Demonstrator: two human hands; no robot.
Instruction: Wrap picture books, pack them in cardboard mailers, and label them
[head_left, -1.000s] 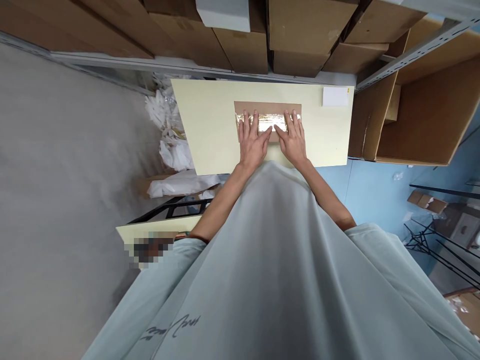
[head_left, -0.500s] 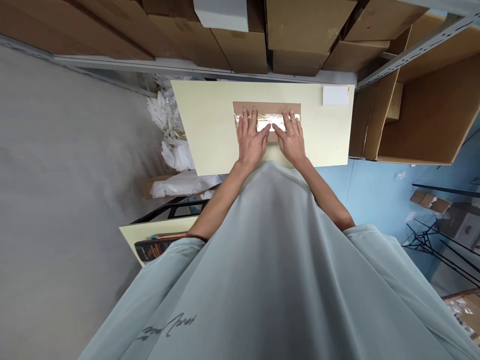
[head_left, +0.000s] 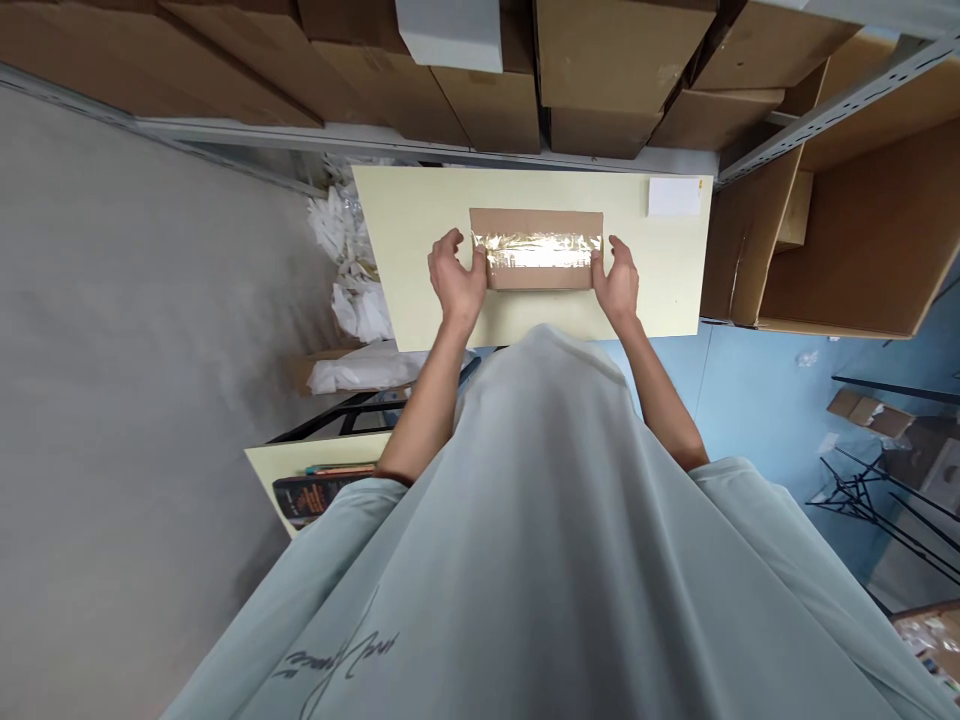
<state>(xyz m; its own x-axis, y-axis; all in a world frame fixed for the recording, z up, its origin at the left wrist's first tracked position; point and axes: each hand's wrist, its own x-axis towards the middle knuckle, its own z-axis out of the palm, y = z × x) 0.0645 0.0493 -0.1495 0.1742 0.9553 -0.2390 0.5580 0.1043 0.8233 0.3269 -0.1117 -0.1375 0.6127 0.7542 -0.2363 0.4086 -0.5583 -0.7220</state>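
A flat cardboard box lies on a cream tabletop. Shiny clear packing tape runs lengthwise across its top and catches the light. At the box's left end is my left hand, its thumb touching the taped edge and its fingers curved, standing apart from the box. My right hand mirrors it at the right end, thumb on the edge and fingers spread away from the side. Neither hand is closed around the box.
A white paper pad lies at the table's right. Metal shelving with cardboard boxes runs along the back. A large open carton stands right. White wrapping is heaped left. A book lies on a lower-left surface.
Both hands have slid apart from the middle of the taped top to the box's two ends, uncovering the tape. The box stays in about the same place.
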